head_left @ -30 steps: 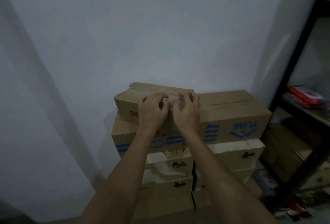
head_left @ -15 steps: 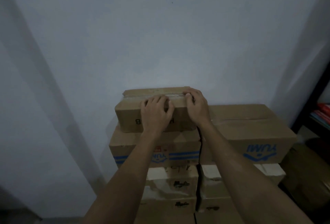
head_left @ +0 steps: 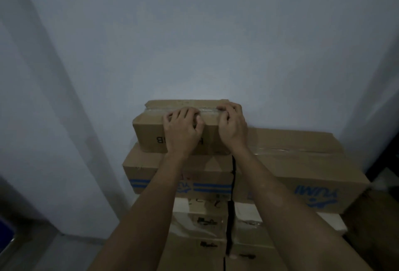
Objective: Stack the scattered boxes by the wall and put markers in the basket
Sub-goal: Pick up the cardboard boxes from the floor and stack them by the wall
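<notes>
A small brown cardboard box (head_left: 149, 132) lies on top of the stack against the white wall (head_left: 194, 44). It sits on a larger brown box with blue stripes (head_left: 142, 169). My left hand (head_left: 183, 128) grips the small box's near top edge at its middle, fingers curled over the taped seam. Over the box's right top corner my right hand (head_left: 233, 126) curls its fingers. A long brown box with blue lettering (head_left: 302, 162) lies level to the right of the striped box. No markers or basket are in view.
White-topped boxes (head_left: 200, 221) stand in two columns under the brown ones, with a dark gap between the columns. Grey floor (head_left: 54, 249) shows at the lower left beside a wall corner. A dark shape fills the far right edge.
The small box has turned square to the wall and slid left on the striped box. My hands have spread apart along its top edge. The black shelf at the right has left the view.
</notes>
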